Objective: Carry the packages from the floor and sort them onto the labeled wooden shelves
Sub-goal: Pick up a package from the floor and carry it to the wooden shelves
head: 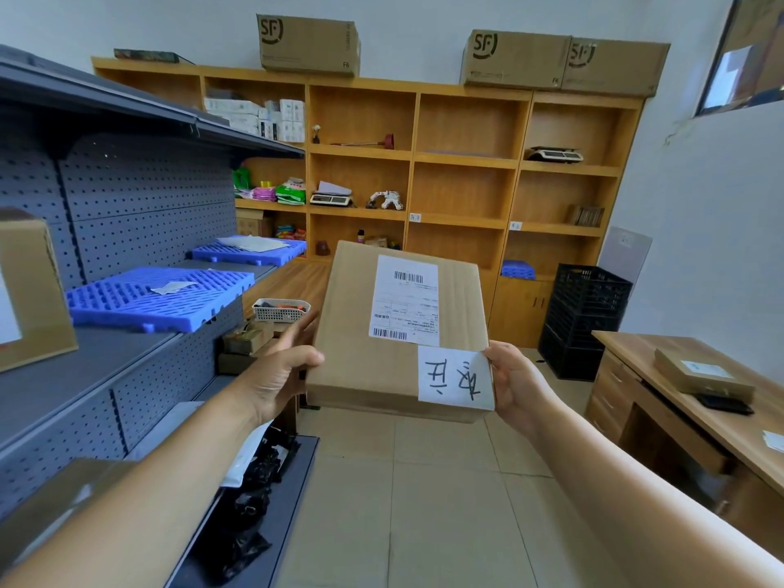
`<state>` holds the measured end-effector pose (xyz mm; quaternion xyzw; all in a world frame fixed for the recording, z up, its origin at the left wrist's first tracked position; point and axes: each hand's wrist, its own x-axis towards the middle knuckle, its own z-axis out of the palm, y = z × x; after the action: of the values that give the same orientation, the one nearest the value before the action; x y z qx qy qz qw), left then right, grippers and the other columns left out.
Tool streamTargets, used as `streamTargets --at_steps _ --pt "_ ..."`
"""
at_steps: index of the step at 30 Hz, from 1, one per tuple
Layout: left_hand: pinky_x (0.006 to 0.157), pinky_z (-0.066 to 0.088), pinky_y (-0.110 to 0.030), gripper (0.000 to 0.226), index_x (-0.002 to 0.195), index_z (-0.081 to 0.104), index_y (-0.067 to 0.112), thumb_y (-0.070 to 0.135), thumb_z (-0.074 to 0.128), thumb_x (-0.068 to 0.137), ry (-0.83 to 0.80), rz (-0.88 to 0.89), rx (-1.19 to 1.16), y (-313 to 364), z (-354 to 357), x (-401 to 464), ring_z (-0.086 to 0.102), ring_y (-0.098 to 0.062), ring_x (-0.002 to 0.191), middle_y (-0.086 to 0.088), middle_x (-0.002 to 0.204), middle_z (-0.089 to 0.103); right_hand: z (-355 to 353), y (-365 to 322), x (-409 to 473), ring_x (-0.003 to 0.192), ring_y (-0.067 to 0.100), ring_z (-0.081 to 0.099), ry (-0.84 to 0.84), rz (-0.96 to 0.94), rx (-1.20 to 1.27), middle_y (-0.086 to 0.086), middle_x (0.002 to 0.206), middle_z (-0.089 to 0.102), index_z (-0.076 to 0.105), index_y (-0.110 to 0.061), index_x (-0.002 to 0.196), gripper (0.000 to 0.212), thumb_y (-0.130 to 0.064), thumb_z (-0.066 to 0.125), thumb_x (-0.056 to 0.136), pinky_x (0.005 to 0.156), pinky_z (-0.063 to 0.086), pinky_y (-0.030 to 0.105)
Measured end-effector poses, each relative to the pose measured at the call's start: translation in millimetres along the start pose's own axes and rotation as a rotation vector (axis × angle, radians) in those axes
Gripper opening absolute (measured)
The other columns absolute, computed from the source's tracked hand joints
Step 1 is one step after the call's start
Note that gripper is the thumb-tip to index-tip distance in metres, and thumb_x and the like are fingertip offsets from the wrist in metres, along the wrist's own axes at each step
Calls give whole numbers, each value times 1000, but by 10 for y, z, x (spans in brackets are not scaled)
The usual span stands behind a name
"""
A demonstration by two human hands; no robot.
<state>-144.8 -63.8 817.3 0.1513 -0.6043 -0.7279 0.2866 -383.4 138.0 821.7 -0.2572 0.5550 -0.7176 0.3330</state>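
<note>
I hold a flat brown cardboard package [352, 354] out in front of me, tilted toward the camera. It carries a white shipping label with barcodes and a white slip with handwritten characters at its near right corner. My left hand [280, 371] grips its left edge, thumb on top. My right hand [515, 381] grips the near right corner beside the handwritten slip. Straight ahead stands the wooden shelf unit [462, 161] with small white labels [415, 217] on two shelf edges; several of its right compartments hold nothing.
A grey metal pegboard rack [140, 197] with blue plastic grids [157, 297] runs along my left. Black crates [583, 320] stand by the right wall, and a wooden desk [700, 418] with a flat box sits at the right. Large SF boxes [309, 44] top the wooden unit.
</note>
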Motion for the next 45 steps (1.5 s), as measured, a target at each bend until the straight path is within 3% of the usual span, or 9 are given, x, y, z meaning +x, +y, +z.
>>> streamTargets --at_steps 3,8,13,19,23,28,37,41,45 --pt "79 52 -42 91 133 43 38 15 70 49 -10 53 -44 16 -29 -17 54 -29 117 -1 133 56 8 11 -8 94 33 57 14 -19 29 18 103 59 51 -8 119 35 -13 50 84 80 45 50" --pt "66 55 -31 97 136 41 31 13 68 45 20 125 -85 59 -22 -69 57 -22 109 0 138 50 38 81 -68 92 28 63 -153 46 -72 9 105 68 54 -29 119 34 -25 56 86 70 53 38" --pt "77 51 -32 90 135 39 33 7 65 53 53 138 -24 65 -23 -139 56 -19 112 -1 141 47 7 155 -81 96 28 63 -213 86 -190 11 108 69 55 -23 120 58 -32 71 64 92 46 47" --pt "116 5 -48 128 144 -19 28 31 81 64 395 156 1122 73 12 -70 -8 -23 144 -2 157 -16 -18 -64 -8 95 33 70 -90 5 -377 18 109 69 44 -11 131 92 -30 83 51 84 56 47" --pt "114 -11 -45 124 142 -24 28 40 76 68 275 346 1558 161 135 0 -22 -21 141 -3 154 -26 68 -207 -80 93 26 67 -133 11 -617 8 110 61 40 -21 124 69 -8 78 67 74 55 35" --pt "109 -21 -45 112 144 -19 29 35 69 75 -27 382 1888 324 346 102 -33 -19 136 0 153 -28 299 -262 -162 105 20 55 -244 15 -945 -1 119 48 40 -24 129 76 -6 78 66 90 53 37" --pt "113 -10 -45 110 147 -3 28 42 72 68 -281 140 1761 444 477 242 -14 -16 143 2 159 -3 551 -660 -188 108 22 53 -366 -94 -1107 -1 120 48 39 -24 131 81 -4 79 64 88 54 36" --pt "111 21 -45 101 146 14 27 35 75 66 -309 96 1572 556 493 237 17 -22 139 1 149 26 572 -822 -193 106 19 53 -402 -116 -1172 -2 119 49 40 -26 128 79 -4 79 63 89 53 36" --pt "88 46 -34 84 133 35 31 26 79 61 -333 77 1348 618 488 192 41 -15 113 4 125 40 573 -882 -212 110 22 52 -411 -120 -1193 0 125 48 39 -27 132 83 -3 79 63 94 51 38"
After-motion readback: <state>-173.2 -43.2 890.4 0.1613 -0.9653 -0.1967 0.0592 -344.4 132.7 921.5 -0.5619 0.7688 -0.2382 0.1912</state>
